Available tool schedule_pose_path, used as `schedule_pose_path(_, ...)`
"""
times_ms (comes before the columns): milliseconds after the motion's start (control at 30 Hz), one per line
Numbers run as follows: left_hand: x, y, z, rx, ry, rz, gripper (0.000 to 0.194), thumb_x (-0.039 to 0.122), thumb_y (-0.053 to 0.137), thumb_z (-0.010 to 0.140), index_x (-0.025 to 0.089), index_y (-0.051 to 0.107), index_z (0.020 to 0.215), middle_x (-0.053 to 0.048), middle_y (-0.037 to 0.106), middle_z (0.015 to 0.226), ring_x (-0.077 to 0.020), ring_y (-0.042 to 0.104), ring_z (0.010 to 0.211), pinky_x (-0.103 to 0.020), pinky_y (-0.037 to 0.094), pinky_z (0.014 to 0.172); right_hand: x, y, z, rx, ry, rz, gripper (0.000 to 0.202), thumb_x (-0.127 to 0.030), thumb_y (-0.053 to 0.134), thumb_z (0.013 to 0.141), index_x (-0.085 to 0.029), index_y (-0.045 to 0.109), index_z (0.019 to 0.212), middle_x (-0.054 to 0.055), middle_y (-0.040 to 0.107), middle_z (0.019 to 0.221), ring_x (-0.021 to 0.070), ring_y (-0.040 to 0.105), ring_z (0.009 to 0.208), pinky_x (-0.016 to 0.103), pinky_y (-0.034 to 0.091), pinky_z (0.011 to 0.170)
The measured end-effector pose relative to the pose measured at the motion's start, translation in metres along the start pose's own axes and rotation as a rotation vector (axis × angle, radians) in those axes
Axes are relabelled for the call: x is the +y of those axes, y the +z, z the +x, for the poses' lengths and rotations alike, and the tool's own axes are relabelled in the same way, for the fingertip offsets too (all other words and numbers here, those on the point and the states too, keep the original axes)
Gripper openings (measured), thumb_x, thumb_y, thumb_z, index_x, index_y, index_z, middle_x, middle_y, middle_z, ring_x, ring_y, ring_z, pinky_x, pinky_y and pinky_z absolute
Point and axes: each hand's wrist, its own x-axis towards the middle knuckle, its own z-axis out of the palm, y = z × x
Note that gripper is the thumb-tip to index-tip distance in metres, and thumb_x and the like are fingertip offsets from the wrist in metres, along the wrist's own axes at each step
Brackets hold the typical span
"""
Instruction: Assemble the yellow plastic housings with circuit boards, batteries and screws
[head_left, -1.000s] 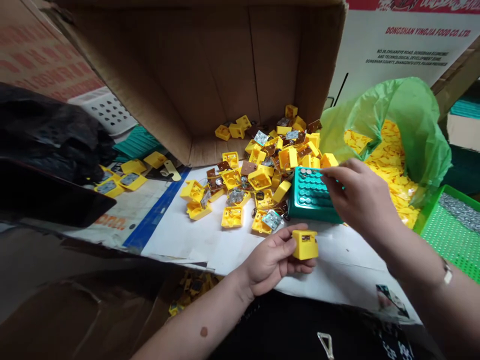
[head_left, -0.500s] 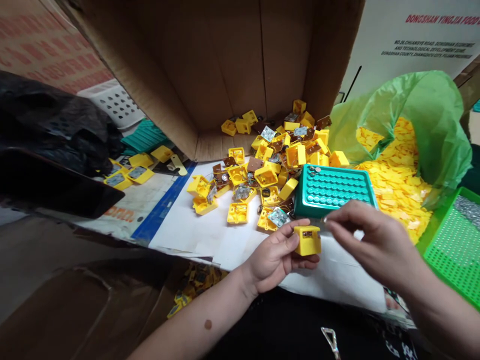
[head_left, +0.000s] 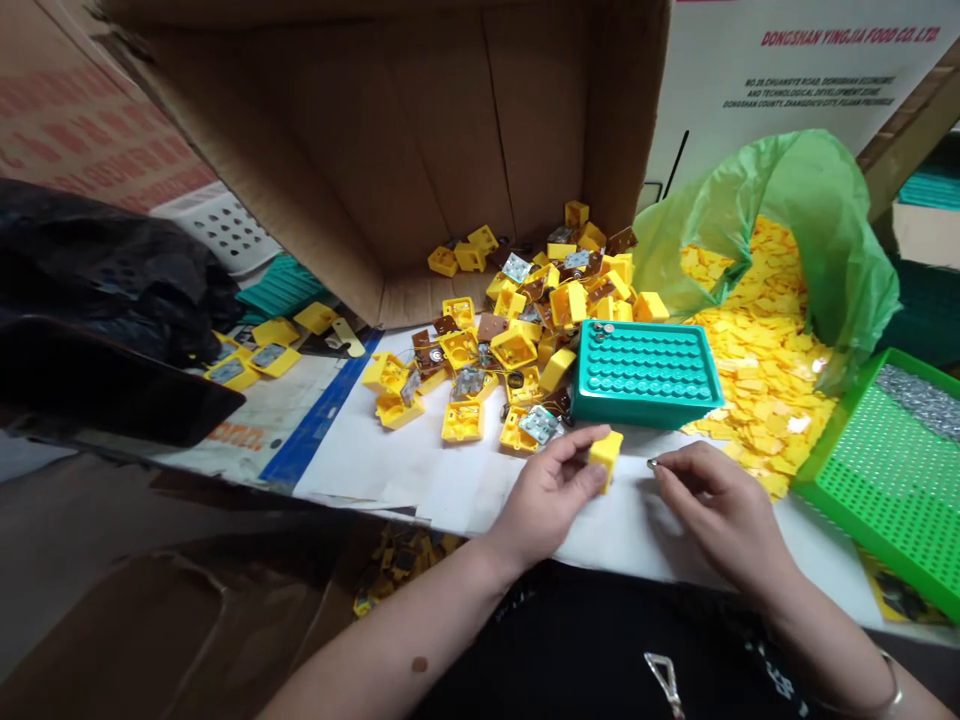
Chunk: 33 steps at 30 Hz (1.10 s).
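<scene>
A small yellow plastic box (head_left: 606, 460) is gripped between the thumb and fingers of my left hand (head_left: 541, 498), over the white paper in front of the teal tray (head_left: 649, 405). To its right, my right hand (head_left: 716, 505) pinches a tiny dark, shiny piece (head_left: 652, 463) at its fingertips, apart from the box. What that piece is cannot be made out. Behind my left hand lies a heap of open yellow housings (head_left: 514, 348) with brown and grey inner parts and wires. A few small round metal pieces (head_left: 602, 328) rest on the tray's far left corner.
An open cardboard box (head_left: 360, 150) stands behind the heap. At right are a green bag (head_left: 847, 230), spilled yellow flat pieces (head_left: 780, 400) and a green perforated basket (head_left: 885, 470) with small metal parts. A black object (head_left: 112, 385) and yellow parts (head_left: 274, 358) are at left.
My left hand has turned the yellow box, so its slotted face no longer shows. My right hand is lower, and its pinched piece now shows clearly. The whole view has shifted slightly.
</scene>
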Motion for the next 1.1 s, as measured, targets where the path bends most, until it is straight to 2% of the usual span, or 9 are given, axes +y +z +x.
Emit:
schedule_pose_path(133,-0.003,0.002,0.005,-0.053,0.366,0.956,0.036,0.017,0.045,0.084,0.025,0.059,0.116,-0.014,0.054,0.114,-0.026,0.053,0.103,-0.048,0.043,0.09,0.015,0.008,-0.003,0.05,-0.238,-0.372,0.023,-0.031,0.044,0.088,-0.016,0.061,0.086,0.007,0.059,0.079,0.0165,0.056,0.073,0.029,0.044,0.067)
schedule_pose_path(233,-0.005,0.0,0.007,-0.117,0.443,1.218,0.04,0.013,0.04,0.084,0.024,0.056,0.119,-0.015,0.054,0.11,-0.0255,0.054,0.097,-0.047,0.047,0.082,0.018,0.012,-0.004,0.049,-0.322,-0.527,0.023,-0.03,0.043,0.089,-0.017,0.061,0.084,0.007,0.059,0.077,0.0181,0.055,0.074,0.03,0.042,0.068)
schedule_pose_path(433,-0.007,-0.012,0.001,0.084,0.527,0.84,0.035,0.021,0.046,0.086,0.022,0.053,0.12,-0.011,0.052,0.113,-0.0196,0.051,0.109,-0.037,0.044,0.093,0.017,0.01,-0.004,0.091,-0.297,-0.442,0.021,-0.03,0.044,0.089,-0.016,0.06,0.09,0.006,0.065,0.08,0.0166,0.059,0.074,0.028,0.043,0.068)
schedule_pose_path(500,-0.008,-0.014,-0.001,0.128,0.546,0.83,0.036,0.021,0.047,0.086,0.023,0.052,0.121,-0.011,0.051,0.116,-0.0207,0.05,0.111,-0.038,0.043,0.093,0.015,0.01,-0.004,0.076,-0.291,-0.465,0.022,-0.031,0.043,0.089,-0.017,0.06,0.089,0.006,0.066,0.079,0.0169,0.059,0.072,0.028,0.043,0.066)
schedule_pose_path(667,-0.007,-0.013,-0.002,-0.042,0.542,1.213,0.036,0.018,0.043,0.085,0.025,0.057,0.117,-0.013,0.054,0.114,-0.0242,0.053,0.103,-0.043,0.047,0.085,0.014,0.011,-0.004,0.078,-0.267,-0.468,0.023,-0.032,0.043,0.089,-0.017,0.06,0.088,0.006,0.065,0.077,0.0169,0.059,0.07,0.028,0.042,0.064)
schedule_pose_path(800,-0.006,-0.01,0.0,0.039,0.627,1.156,0.036,0.019,0.044,0.085,0.023,0.055,0.12,-0.013,0.05,0.119,-0.0228,0.05,0.11,-0.039,0.046,0.088,0.016,0.012,-0.005,0.073,-0.262,-0.444,0.023,-0.032,0.043,0.089,-0.017,0.06,0.089,0.006,0.065,0.078,0.0169,0.059,0.072,0.028,0.042,0.066)
schedule_pose_path(933,-0.008,-0.009,0.003,-0.062,0.538,1.264,0.037,0.018,0.041,0.086,0.024,0.056,0.119,-0.014,0.054,0.111,-0.0257,0.054,0.1,-0.044,0.047,0.081,0.018,0.012,-0.005,0.077,-0.254,-0.435,0.023,-0.032,0.044,0.088,-0.017,0.061,0.089,0.006,0.065,0.079,0.0173,0.059,0.072,0.029,0.042,0.066)
schedule_pose_path(1000,-0.008,-0.011,0.003,-0.047,0.551,1.173,0.035,0.019,0.043,0.086,0.021,0.057,0.118,-0.015,0.052,0.112,-0.0255,0.053,0.103,-0.043,0.047,0.084,0.019,0.012,-0.006,0.082,-0.259,-0.432,0.022,-0.031,0.044,0.088,-0.016,0.06,0.088,0.006,0.065,0.079,0.0173,0.059,0.073,0.029,0.043,0.067)
schedule_pose_path(1100,-0.007,-0.014,-0.001,0.098,0.622,0.917,0.035,0.019,0.048,0.085,0.021,0.054,0.12,-0.013,0.049,0.118,-0.0222,0.049,0.111,-0.038,0.044,0.092,0.019,0.012,-0.005,0.086,-0.254,-0.427,0.021,-0.031,0.044,0.088,-0.017,0.06,0.088,0.005,0.065,0.08,0.017,0.059,0.073,0.029,0.043,0.067)
